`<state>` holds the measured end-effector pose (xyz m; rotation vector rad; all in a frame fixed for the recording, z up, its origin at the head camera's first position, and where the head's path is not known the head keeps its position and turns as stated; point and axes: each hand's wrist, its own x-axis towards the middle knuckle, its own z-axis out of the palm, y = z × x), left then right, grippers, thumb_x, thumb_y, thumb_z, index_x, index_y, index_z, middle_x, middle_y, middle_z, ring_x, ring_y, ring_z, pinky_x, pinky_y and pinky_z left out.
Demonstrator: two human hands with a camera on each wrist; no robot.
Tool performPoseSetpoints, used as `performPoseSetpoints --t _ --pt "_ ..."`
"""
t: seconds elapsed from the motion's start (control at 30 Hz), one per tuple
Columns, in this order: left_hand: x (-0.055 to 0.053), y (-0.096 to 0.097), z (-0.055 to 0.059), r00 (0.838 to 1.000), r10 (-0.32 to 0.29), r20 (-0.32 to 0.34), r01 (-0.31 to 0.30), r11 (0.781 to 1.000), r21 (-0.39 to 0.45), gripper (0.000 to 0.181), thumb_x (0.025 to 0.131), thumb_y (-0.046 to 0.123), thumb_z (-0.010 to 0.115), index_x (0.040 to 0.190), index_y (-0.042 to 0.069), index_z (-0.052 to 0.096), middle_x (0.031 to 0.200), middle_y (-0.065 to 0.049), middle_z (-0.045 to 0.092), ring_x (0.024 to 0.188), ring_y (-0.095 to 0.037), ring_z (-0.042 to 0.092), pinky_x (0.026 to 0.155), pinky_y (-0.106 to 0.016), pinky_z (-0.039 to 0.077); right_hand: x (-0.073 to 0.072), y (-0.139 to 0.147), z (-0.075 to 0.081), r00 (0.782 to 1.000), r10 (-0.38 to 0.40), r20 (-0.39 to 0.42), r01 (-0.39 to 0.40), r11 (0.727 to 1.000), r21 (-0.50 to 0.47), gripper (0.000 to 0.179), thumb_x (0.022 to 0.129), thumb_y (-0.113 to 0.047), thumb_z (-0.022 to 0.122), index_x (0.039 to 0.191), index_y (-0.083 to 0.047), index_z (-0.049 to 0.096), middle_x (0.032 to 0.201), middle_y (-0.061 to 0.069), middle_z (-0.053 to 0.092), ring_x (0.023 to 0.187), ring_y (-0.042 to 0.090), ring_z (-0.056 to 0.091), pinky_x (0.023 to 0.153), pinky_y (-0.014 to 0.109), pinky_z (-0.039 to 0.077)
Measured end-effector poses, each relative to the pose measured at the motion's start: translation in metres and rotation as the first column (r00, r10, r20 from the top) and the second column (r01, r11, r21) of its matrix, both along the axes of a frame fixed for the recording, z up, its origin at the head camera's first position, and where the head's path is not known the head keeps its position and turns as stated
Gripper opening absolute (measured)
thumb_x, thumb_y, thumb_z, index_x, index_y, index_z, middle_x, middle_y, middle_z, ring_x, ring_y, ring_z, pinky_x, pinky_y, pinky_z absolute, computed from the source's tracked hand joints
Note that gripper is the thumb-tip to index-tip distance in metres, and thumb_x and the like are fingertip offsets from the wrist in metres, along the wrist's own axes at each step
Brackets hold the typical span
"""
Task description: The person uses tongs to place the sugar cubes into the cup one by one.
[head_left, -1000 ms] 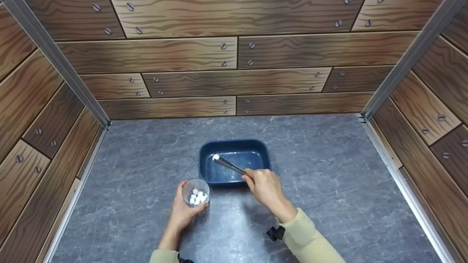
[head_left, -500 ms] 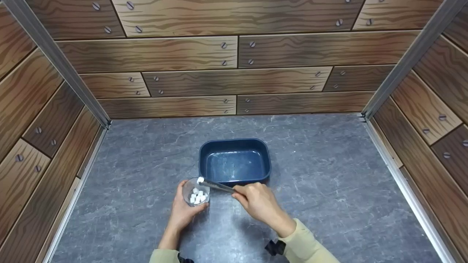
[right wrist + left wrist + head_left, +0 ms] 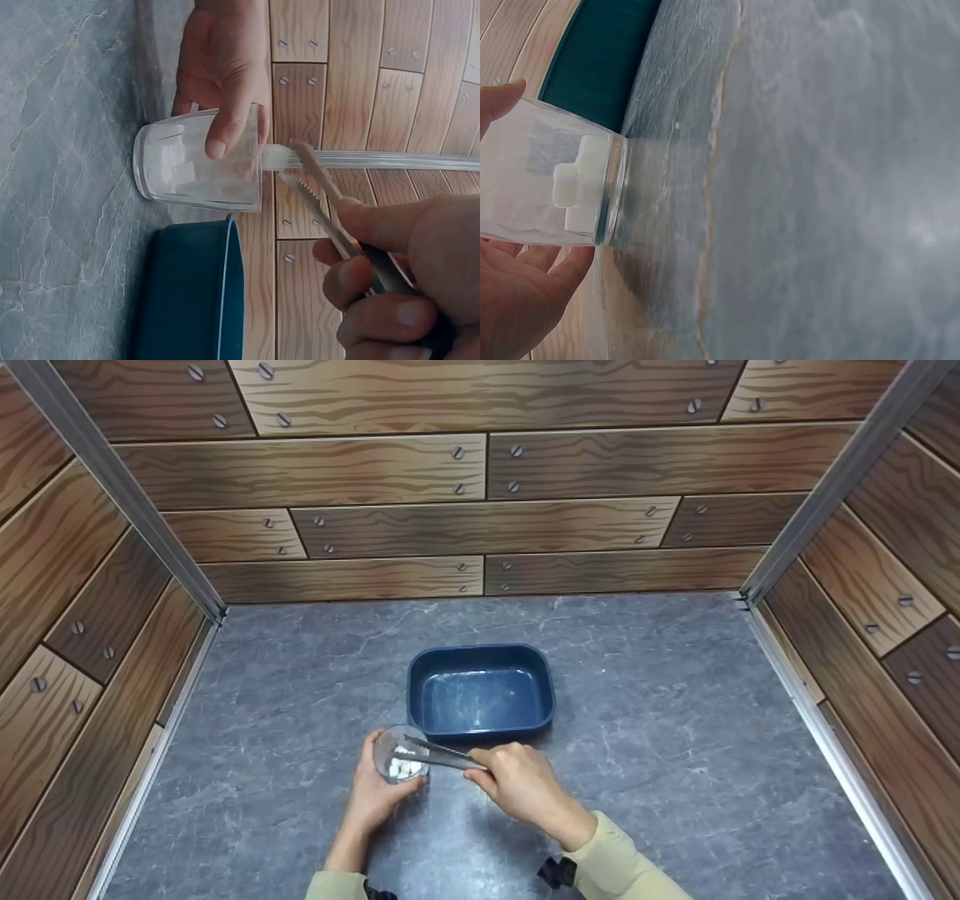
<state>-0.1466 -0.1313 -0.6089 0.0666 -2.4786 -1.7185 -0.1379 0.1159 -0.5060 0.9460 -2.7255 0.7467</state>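
Observation:
My left hand [image 3: 375, 795] grips a clear drinking glass [image 3: 236, 180], thumb on one side and fingers on the other. The glass stands upright on the grey surface, and several small white blocks [image 3: 592, 176] with rounded edges lie in its bottom. With my right hand [image 3: 525, 787] I hold metal tongs [image 3: 450, 759], their serrated tips at the glass's mouth in the head view. In the right wrist view the tips stand slightly apart, with one white block [image 3: 277, 157] just at the mouth. Whether the tips still pinch it, I cannot tell.
A deep blue rectangular dish [image 3: 552, 697] sits just beyond the glass, close to its side. Grey marbled surface [image 3: 645, 682] spreads around them. Wood-patterned walls [image 3: 480, 472] with metal corner posts [image 3: 825, 487] enclose the back and both sides.
My right hand has moved the tongs, with a white block at their tips, from over the blue dish leftward and nearer to the glass's mouth. The left hand and glass have stayed put.

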Motion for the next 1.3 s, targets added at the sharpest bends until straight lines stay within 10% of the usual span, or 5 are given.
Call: performPoseSetpoints --t 0.77,1.3 --pt "0.001 0.002 0.0 1.0 -0.007 0.001 0.007 1.0 0.011 0.102 0.059 0.019 0.094 0.143 0.004 0.037 0.134 -0.023 0.051 0.12 -0.038 0.051 0.099 -0.05 0.041 -0.009 0.035 -0.009 0.973 -0.228 0.032 0.23 0.97 -0.079 0.024 0.089 -0.027 0.073 0.106 -0.01 0.069 0.072 -0.004 0.064 0.055 0.008 0.054 0.048 0.026 0.043" --pt "0.001 -0.001 0.002 0.999 -0.005 0.052 0.006 1.0 -0.011 0.106 0.061 0.024 0.093 0.146 0.004 0.033 0.139 -0.025 0.046 0.125 -0.041 0.047 0.101 -0.056 0.039 -0.014 0.098 -0.031 0.826 -0.532 0.188 0.558 0.818 -0.137 0.033 0.097 -0.028 0.063 0.12 -0.004 0.062 0.068 0.0 0.059 0.05 0.014 0.045 0.046 0.034 0.037"
